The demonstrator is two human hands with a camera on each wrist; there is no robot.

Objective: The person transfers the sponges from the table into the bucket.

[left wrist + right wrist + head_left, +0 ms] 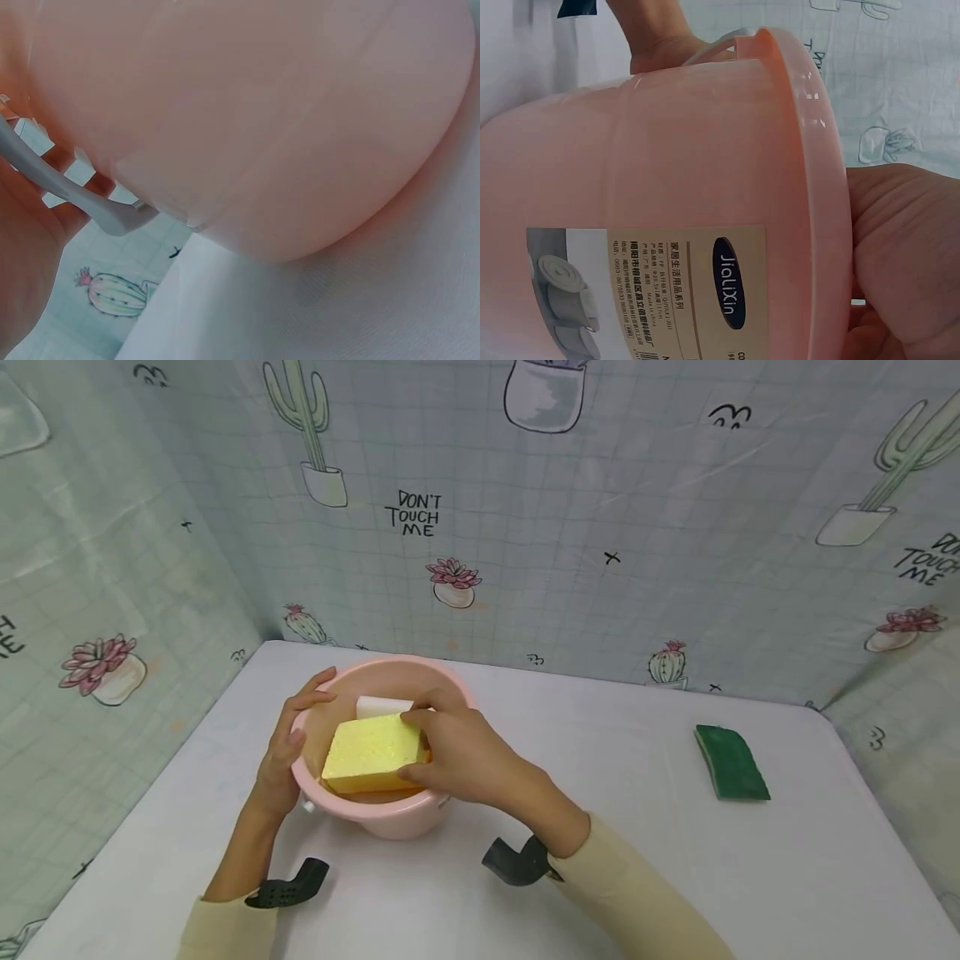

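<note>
A pink bucket (401, 824) stands on the white table, and in the right wrist view a printed label (690, 292) shows on its side. My left hand (283, 760) holds the bucket's left rim, thumb and fingers curled at the edge; its grey handle (71, 191) crosses the palm in the left wrist view. With thumb and fingers my right hand (468, 747) pinches a yellow sponge (375, 747) at its right end, inside the bucket's mouth. Behind the sponge lies a white block (382, 707), partly hidden. A bit of orange peeks out beside the right fingers.
A green scouring pad (732, 763) lies on the right side of the white table (585, 760). Around the table's back and sides hangs a sheet (525, 527) printed with cacti. Dark wrist mounts (517, 862) sit on both forearms.
</note>
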